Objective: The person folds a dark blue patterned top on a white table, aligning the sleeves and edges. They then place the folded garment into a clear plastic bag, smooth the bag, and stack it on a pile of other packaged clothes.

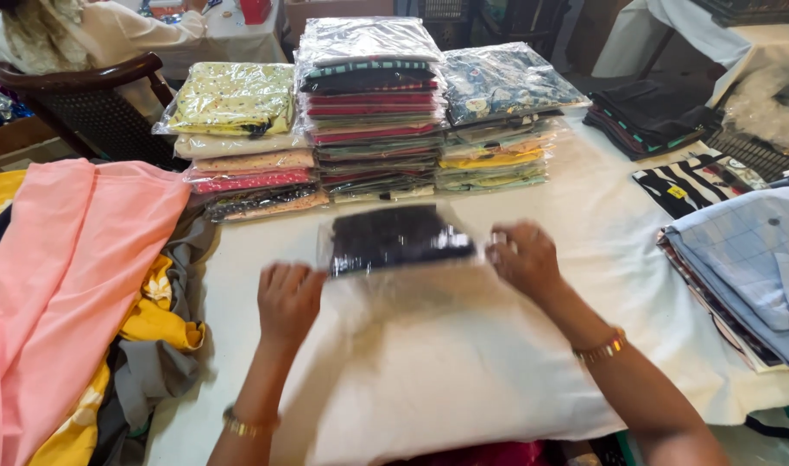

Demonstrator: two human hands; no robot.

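Note:
A clear plastic bag (394, 289) lies on the white-covered table (584, 216) with a dark folded garment (394, 237) in its far end. My left hand (287, 298) grips the bag's left edge. My right hand (524, 255) grips its right edge, level with the garment. The near part of the bag is flat and see-through, and the picture is blurred around both hands.
Three stacks of bagged folded clothes (373, 112) stand just beyond the bag. A loose heap of pink, yellow and grey cloth (66, 267) covers the left. Folded checked and striped garments (748, 259) lie at the right. A person sits in a wooden chair (84, 95) at the back left.

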